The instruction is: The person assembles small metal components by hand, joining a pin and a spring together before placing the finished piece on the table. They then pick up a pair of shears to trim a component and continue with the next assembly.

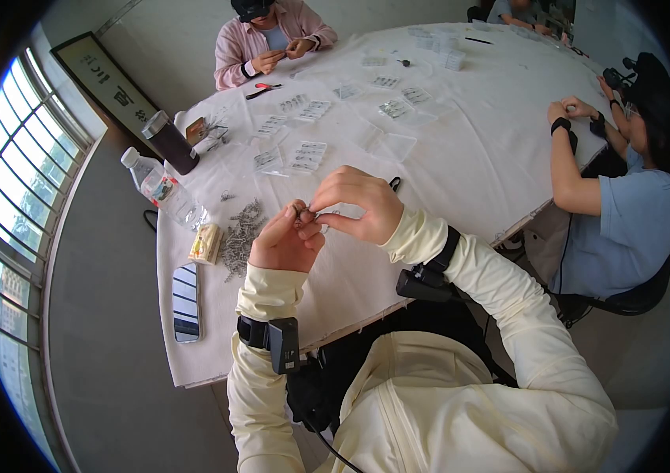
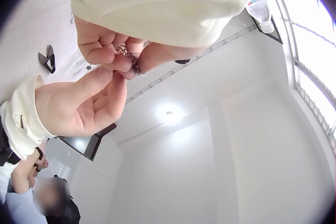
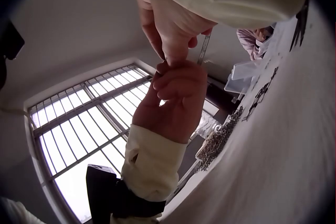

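Above the table's near edge, my left hand (image 1: 286, 244) holds a small dark metal piece between thumb and curled fingers. In the left wrist view this metal piece (image 2: 124, 50) shows looped, wire-like links, partly hidden by the fingertips. From the right, my right hand (image 1: 362, 203) meets it, thumb and forefinger pinched together at the piece's end. The right wrist view has both sets of fingertips together, with the piece itself hidden. Beside the left hand, a heap of small metal pieces (image 1: 240, 244) lies on the white tablecloth (image 1: 461, 173).
Left of the heap are a small yellow-and-white pack (image 1: 206, 243), a phone (image 1: 187, 303), a plastic bottle (image 1: 163, 189) and a dark tumbler (image 1: 171, 143). Several clear trays (image 1: 308, 155) and red-handled pliers (image 1: 263, 91) lie farther back. A black-handled tool (image 2: 48, 59) lies beyond my right hand. Other people sit around.
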Motion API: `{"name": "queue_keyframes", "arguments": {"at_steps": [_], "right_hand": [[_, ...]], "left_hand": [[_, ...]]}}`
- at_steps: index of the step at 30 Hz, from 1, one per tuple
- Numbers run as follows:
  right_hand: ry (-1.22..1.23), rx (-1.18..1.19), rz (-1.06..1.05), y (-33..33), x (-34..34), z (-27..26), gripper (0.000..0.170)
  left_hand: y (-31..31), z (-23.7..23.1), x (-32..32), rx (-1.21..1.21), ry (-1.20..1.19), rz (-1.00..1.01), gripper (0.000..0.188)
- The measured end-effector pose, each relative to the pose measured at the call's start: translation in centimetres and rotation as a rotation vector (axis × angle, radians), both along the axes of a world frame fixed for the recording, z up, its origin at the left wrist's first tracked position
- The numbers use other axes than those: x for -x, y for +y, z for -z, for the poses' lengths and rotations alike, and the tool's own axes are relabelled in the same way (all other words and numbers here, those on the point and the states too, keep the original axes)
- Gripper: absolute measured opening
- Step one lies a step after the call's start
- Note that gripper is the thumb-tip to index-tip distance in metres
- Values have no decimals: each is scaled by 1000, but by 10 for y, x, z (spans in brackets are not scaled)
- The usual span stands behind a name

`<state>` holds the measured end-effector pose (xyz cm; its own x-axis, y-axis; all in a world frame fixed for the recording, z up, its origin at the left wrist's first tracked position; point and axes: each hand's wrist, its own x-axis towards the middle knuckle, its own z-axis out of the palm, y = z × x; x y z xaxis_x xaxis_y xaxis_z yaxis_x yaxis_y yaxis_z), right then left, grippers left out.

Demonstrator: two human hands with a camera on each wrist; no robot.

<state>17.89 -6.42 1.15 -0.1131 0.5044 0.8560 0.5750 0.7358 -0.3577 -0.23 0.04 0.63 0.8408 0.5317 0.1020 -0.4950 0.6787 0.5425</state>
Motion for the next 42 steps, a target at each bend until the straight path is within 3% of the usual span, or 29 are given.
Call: {"name": "queue_keyframes", "arguments": {"at_steps": [21, 26, 42], "right_hand": [[28, 10, -56, -2, -3, -1, 21], [202, 141, -38, -6, 0, -2, 12], [322, 290, -41, -3, -1, 3, 8]], "left_hand": [[-2, -1, 1, -9, 16, 36, 18], [-2, -1, 0, -88, 60, 5, 15], [-4, -1, -2, -245, 147, -128, 9]]}}
